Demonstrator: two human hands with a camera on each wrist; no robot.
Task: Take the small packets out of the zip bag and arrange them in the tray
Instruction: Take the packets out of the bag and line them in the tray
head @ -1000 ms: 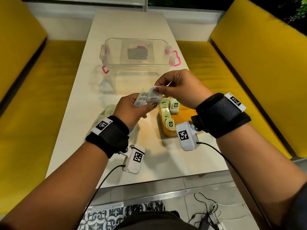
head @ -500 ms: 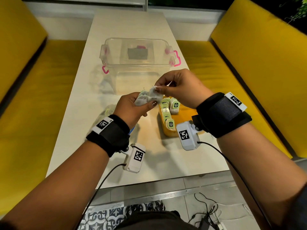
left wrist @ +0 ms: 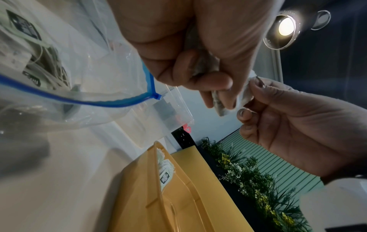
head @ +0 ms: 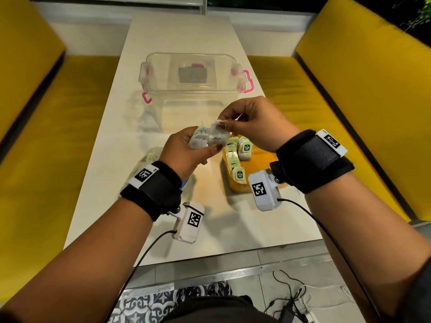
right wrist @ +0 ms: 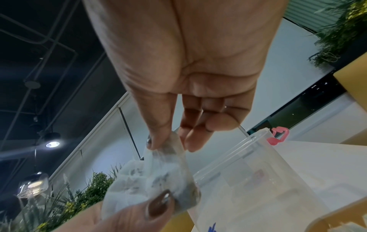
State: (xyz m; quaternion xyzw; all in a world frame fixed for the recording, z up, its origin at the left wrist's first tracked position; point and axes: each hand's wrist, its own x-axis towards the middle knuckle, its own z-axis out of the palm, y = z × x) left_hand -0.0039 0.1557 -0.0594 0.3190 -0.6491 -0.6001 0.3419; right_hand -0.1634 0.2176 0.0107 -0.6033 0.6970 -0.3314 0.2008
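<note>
Cream table [head: 163, 66] w/ yellow benches each side. Mid-frame, left hand [head: 186, 152] grips a clump of small packets [head: 198, 138]; right hand [head: 254, 123] pinches top of one packet [head: 218, 136]. Yellow tray [head: 258, 162] lower right of hands holds packets; zip bag [left wrist: 59, 78] lies left.

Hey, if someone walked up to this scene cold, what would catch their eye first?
Both hands meet above the white table: the left hand grips a clump of small white tea-bag packets, and the right hand pinches one at its top corner. Just right of them, the yellow plastic tray holds rows of green-tagged packets.
</note>
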